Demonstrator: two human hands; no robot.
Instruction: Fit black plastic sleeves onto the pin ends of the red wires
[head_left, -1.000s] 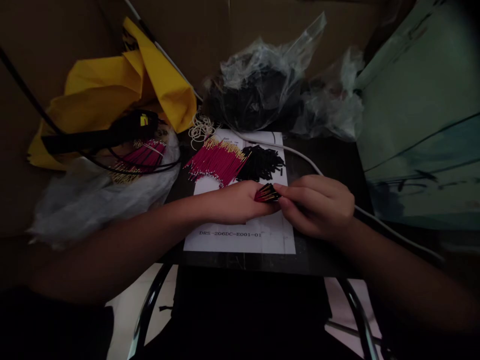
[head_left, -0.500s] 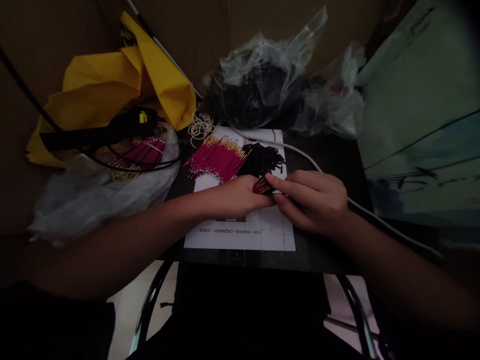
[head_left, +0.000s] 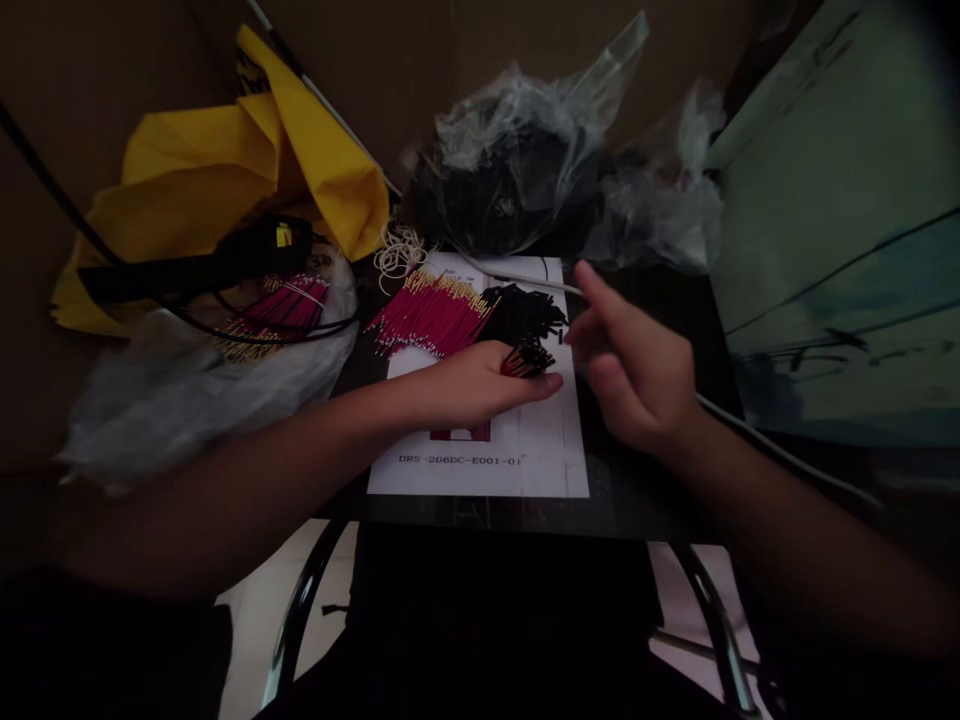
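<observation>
Far to the left of the left hand (head_left: 480, 385), a yellow bag (head_left: 202, 170) lying crumpled, a black cable (head_left: 150, 275) crossing above a white plastic bag (head_left: 202, 400). Just above the left hand, a pile of red wires (head_left: 427, 315) with gold tips resting on a paper sheet (head_left: 517, 470), a heap of black tubes (head_left: 521, 312) touching the pile. Left hand clamping a small bundle of black-ended red wires (head_left: 529, 360) against its fingers, the bundle poking out past them. Just right of the left hand, the right hand (head_left: 637, 365) hanging open, apart from the bundle. Step in hand apparently being the holding of this bundle by one hand, next move calling for the right hand to reach its ends again.
</observation>
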